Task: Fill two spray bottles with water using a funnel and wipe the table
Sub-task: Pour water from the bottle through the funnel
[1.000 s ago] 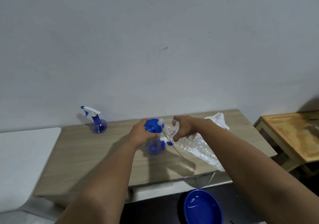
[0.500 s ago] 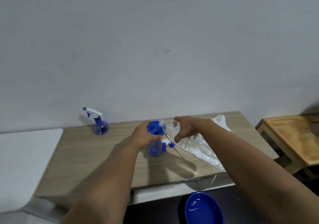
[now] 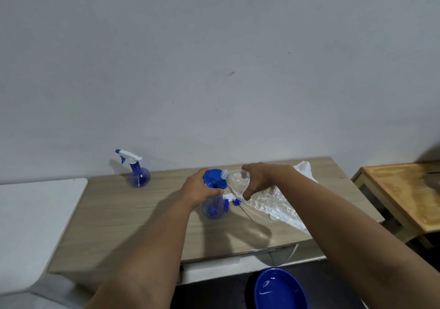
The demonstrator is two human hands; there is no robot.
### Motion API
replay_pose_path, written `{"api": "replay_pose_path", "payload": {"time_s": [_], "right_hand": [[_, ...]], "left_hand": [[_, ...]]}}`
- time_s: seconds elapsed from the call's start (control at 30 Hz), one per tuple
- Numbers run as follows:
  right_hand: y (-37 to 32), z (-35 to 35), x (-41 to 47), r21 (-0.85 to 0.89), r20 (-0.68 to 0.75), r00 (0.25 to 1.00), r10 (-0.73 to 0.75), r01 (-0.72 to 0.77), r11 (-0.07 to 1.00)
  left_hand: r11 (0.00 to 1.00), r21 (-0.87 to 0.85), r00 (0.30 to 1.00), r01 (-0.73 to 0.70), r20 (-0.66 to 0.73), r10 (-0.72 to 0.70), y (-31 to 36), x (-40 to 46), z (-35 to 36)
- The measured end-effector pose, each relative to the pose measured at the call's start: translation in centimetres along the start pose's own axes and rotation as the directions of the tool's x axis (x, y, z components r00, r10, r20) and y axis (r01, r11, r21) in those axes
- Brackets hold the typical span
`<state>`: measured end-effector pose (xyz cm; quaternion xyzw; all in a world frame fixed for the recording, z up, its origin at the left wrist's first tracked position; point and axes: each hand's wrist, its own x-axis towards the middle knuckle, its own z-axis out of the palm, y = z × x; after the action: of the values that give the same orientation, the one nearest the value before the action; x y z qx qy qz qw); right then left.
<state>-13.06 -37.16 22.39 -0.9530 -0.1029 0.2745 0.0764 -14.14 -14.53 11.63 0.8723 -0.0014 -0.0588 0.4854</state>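
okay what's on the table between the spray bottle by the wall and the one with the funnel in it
Nothing: in the head view only bare tabletop separates the capped spray bottle from the left hand steadying the funnel.

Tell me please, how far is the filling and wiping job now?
Possibly done: the far spray bottle stands capped, though its water level is unclear. In hand: the left hand steadies the blue funnel on the open spray bottle, and the right hand tips the clear water bottle into it. Left: refitting the trigger head and wiping the table with the white cloth.
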Motion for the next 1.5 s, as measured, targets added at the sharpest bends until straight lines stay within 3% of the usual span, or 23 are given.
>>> {"api": "replay_pose_path", "payload": {"time_s": [1.5], "right_hand": [[-0.41, -0.11, -0.72, -0.041, 0.016, 1.0, -0.013, 0.014, 0.999]], "left_hand": [[1.0, -0.007, 1.0, 0.008, -0.004, -0.008, 0.26, -0.45, -0.14]]}}
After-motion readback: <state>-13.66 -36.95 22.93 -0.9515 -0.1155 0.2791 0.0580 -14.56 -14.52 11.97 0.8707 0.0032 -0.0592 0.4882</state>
